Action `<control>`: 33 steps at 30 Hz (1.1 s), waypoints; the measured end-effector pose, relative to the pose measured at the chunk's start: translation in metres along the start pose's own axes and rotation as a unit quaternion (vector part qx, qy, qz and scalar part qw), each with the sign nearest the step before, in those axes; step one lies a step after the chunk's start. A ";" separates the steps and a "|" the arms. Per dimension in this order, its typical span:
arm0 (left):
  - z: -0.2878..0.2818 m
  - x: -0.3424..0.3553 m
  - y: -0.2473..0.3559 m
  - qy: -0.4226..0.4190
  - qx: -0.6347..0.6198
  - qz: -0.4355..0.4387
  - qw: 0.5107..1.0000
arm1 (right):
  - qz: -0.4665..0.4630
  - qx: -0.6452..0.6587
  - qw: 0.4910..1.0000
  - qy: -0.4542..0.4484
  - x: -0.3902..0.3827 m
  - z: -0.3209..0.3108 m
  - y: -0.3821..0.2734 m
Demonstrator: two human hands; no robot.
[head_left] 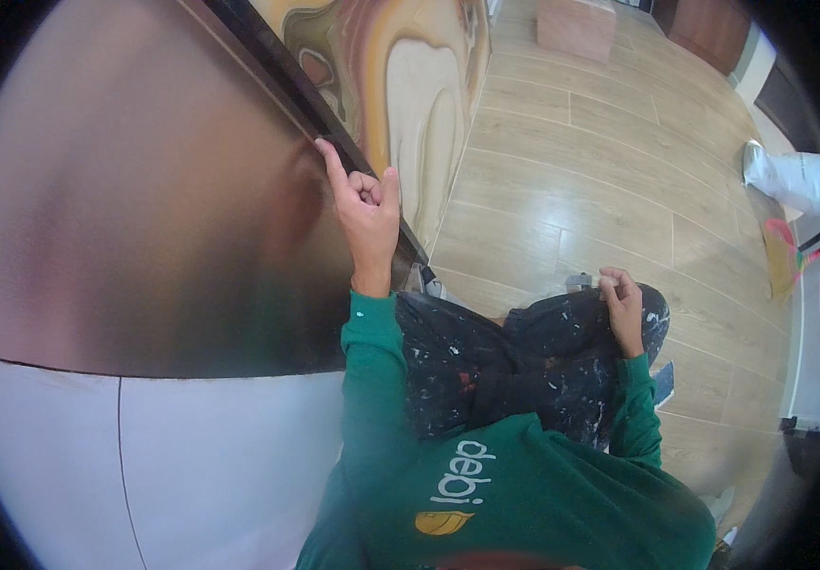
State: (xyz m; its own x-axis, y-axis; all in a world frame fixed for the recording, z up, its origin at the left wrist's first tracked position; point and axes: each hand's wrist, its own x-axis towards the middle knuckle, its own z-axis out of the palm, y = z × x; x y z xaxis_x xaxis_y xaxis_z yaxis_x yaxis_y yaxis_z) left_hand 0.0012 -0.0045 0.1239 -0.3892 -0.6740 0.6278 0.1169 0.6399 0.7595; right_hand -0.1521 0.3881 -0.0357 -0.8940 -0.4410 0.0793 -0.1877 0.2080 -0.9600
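Note:
My left hand is raised in front of a large, shiny brown panel. Its index finger is stretched out, the tip at the dark edge strip along the panel's side. The other fingers curl loosely, the thumb stands apart, and nothing is held. My right hand rests by my knee, its fingers closed on a small tool with a greyish blade. Most of that tool is hidden, so its exact kind does not show.
A white surface with a dark seam adjoins the panel below. Behind the strip lies a swirled, marbled panel. On the wood-look floor stand a pinkish box and, at the right, a white bag.

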 end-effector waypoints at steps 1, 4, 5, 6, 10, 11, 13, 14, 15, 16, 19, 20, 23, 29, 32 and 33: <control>0.000 -0.002 0.001 -0.005 0.008 -0.005 1.000 | 0.002 0.007 1.000 0.000 0.000 0.000 0.000; -0.001 -0.017 -0.004 -0.036 0.030 -0.070 0.996 | 0.004 0.011 1.000 -0.001 0.001 0.001 -0.001; -0.002 -0.025 -0.009 -0.045 0.050 -0.063 0.996 | 0.013 0.008 1.000 0.000 0.001 0.002 -0.001; -0.002 -0.035 -0.014 -0.061 0.095 -0.090 0.990 | 0.006 0.018 1.000 -0.002 0.001 0.002 -0.001; -0.010 -0.072 -0.031 -0.163 0.229 -0.168 0.945 | 0.004 0.023 1.000 0.001 -0.001 0.001 0.001; -0.009 -0.078 -0.031 -0.187 0.249 -0.202 0.929 | 0.013 0.012 1.000 0.002 -0.002 0.000 0.001; -0.006 -0.080 -0.023 -0.147 0.249 -0.127 0.949 | 0.007 0.010 1.000 0.001 -0.003 -0.002 0.002; -0.003 -0.076 -0.017 -0.117 0.237 -0.111 0.958 | 0.011 0.008 1.000 -0.005 -0.004 -0.003 0.002; 0.001 -0.071 -0.008 -0.049 0.194 -0.024 0.979 | 0.010 0.020 1.000 -0.008 -0.004 -0.002 0.002; 0.010 -0.059 -0.002 0.023 0.142 0.045 0.989 | 0.008 0.012 1.000 -0.005 -0.005 -0.003 0.002; 0.037 -0.014 0.006 0.093 0.144 0.125 0.977 | -0.010 -0.006 1.000 -0.004 -0.003 -0.001 0.001; 0.049 -0.005 0.005 0.105 0.159 0.123 0.974 | -0.015 -0.007 1.000 -0.004 -0.004 -0.001 0.002; 0.070 -0.017 -0.010 0.138 0.157 0.085 0.974 | -0.014 -0.012 1.000 -0.002 -0.005 0.000 0.003; 0.093 -0.085 -0.054 0.153 0.107 -0.056 0.981 | -0.009 -0.028 0.999 -0.020 -0.002 0.001 0.003; 0.097 -0.108 -0.069 0.129 0.114 -0.090 0.981 | -0.003 -0.029 0.999 -0.024 -0.002 0.002 0.002; 0.097 -0.113 -0.074 0.121 0.125 -0.093 0.980 | 0.017 -0.041 0.999 -0.019 -0.002 0.003 0.002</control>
State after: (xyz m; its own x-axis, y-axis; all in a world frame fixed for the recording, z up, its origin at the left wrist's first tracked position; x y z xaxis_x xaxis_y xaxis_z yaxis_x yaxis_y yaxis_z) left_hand -0.0524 0.0603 -0.0194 -0.1507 -0.8365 0.5268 -0.1753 0.5470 0.8186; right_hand -0.1494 0.3870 -0.0381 -0.8847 -0.4648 0.0362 -0.1925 0.2934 -0.9364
